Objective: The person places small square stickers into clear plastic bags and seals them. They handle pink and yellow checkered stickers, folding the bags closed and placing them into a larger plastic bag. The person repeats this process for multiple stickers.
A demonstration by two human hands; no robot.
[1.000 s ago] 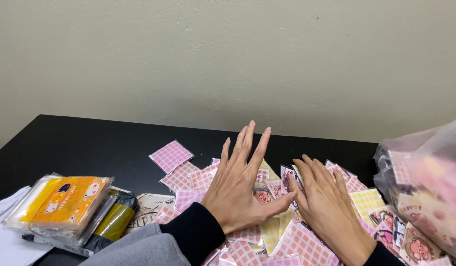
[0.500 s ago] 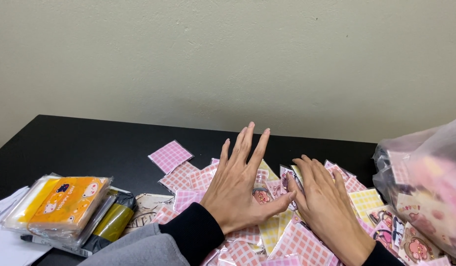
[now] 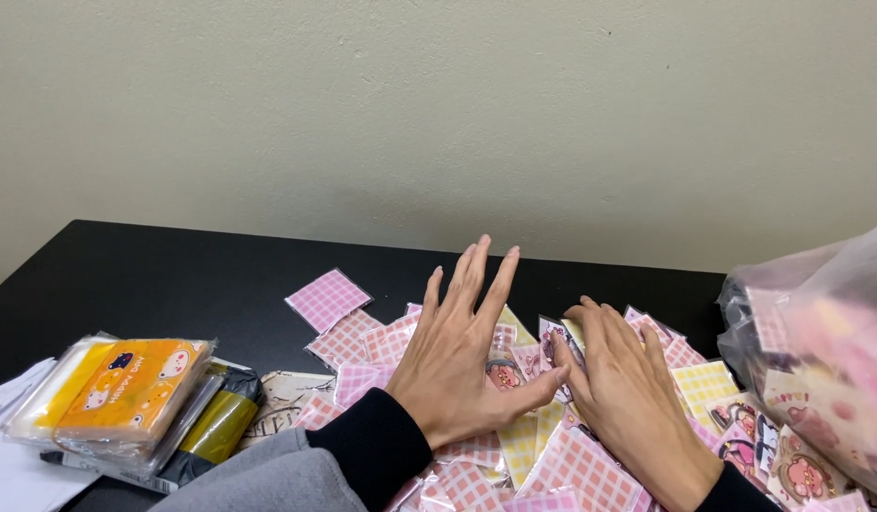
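Note:
My left hand point(image 3: 460, 356) lies flat with fingers spread on a heap of small square packets point(image 3: 562, 460), pink-checked and yellow-checked, some with cartoon pictures. My right hand point(image 3: 631, 393) rests palm down beside it on the same heap, fingers curled over one packet's edge near the left thumb. Neither hand clearly grips anything. One pink-checked packet point(image 3: 328, 299) lies apart at the far left of the heap on the black table point(image 3: 173, 275).
An orange and yellow wrapped bundle point(image 3: 116, 393) lies at the left on white papers point(image 3: 12, 465), with a dark and yellow package point(image 3: 216, 422) beside it. A clear plastic bag of pink packets point(image 3: 822, 370) stands at the right. A beige wall rises behind the table.

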